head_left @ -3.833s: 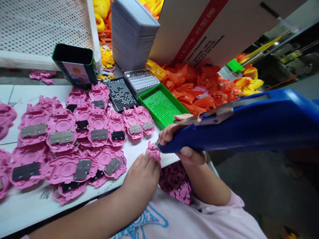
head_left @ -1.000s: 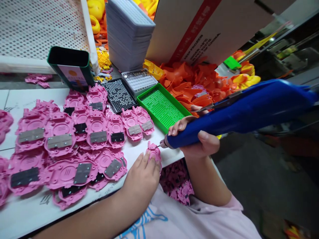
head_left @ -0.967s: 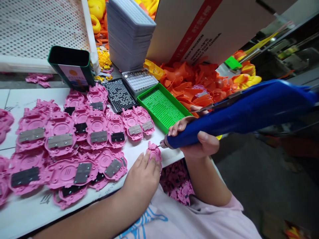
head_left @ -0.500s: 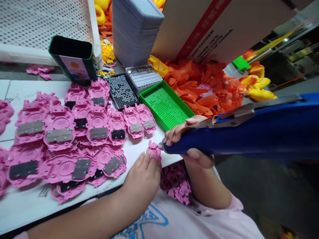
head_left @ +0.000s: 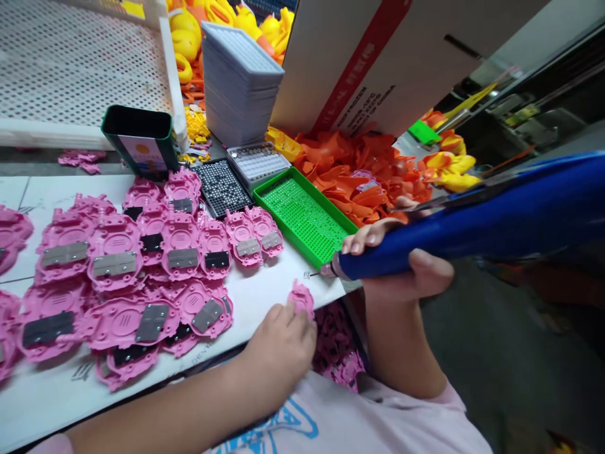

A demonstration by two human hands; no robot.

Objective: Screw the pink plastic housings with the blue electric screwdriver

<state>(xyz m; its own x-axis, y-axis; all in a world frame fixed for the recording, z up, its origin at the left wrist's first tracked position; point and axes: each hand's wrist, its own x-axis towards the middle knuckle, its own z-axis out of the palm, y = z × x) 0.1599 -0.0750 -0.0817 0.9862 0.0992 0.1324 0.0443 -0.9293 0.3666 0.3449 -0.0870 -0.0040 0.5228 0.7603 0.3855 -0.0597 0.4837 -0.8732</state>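
Observation:
My left hand (head_left: pixel 282 343) is closed on a small pink plastic part (head_left: pixel 301 297) at the table's front edge. Its fingers cover the lower half of that part. Wrapped in my right hand (head_left: pixel 401 265) is a blue power screwdriver (head_left: pixel 454 236), its thin bit pointing left. The bit's tip stands above and to the right of the pink part, apart from it, near the corner of the green tray (head_left: pixel 326 261). Left of my hands lie rows of pink plastic housings (head_left: pixel 182 243), many with grey or black plates screwed on.
Behind the housings are a black tray of screws (head_left: pixel 222 186), a white tray (head_left: pixel 258 161) and a dark green container (head_left: pixel 137 142). A stack of white trays (head_left: pixel 241 94) stands beside a large carton (head_left: pixel 359 69). Orange parts (head_left: pixel 350 170) are heaped at the right.
The screwdriver has lifted off the pink part and moved right with my right hand. My left hand has shifted slightly right and down, still on the part. The view has tilted a little.

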